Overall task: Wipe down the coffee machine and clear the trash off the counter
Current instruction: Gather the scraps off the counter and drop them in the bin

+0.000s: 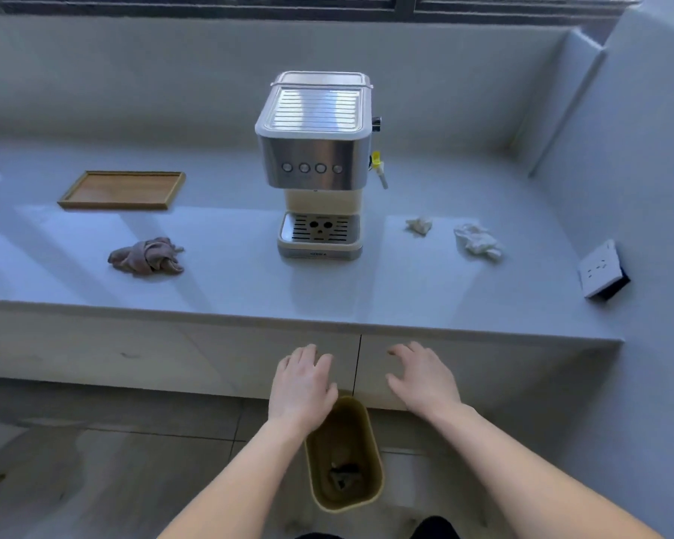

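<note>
The only lettering anywhere is a small dark brand mark on the front lip of the coffee machine (315,161), on the pale strip just below its drip tray (319,229). It is blurred; it looks like "KONKA", though the letters cannot be made out for certain. The four round buttons (312,168) across the steel front carry no symbols that can be read. The white socket plate (599,267) at the right shows slots only, no readable writing.
</note>
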{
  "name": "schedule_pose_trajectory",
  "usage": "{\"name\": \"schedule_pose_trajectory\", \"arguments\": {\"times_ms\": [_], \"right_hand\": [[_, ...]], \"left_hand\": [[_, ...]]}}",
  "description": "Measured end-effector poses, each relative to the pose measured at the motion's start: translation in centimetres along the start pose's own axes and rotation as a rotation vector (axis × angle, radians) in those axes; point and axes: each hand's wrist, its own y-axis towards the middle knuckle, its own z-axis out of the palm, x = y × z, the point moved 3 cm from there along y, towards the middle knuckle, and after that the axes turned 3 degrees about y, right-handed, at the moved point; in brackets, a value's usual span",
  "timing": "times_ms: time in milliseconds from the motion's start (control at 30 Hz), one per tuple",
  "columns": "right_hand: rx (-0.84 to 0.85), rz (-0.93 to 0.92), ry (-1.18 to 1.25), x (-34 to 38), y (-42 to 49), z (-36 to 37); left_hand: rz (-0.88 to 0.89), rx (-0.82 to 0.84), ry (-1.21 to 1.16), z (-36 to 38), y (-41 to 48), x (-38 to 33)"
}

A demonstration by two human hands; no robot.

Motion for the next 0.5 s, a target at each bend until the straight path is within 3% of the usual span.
{"name": "schedule_pose_trajectory", "arguments": {"times_ms": [500], "right_hand": [[-0.163,0.181,0.011,0.6,2.1,-8.6]], "left_hand": [[0.305,-0.090,-0.007,-7.2,8.5,-1.6]]}}
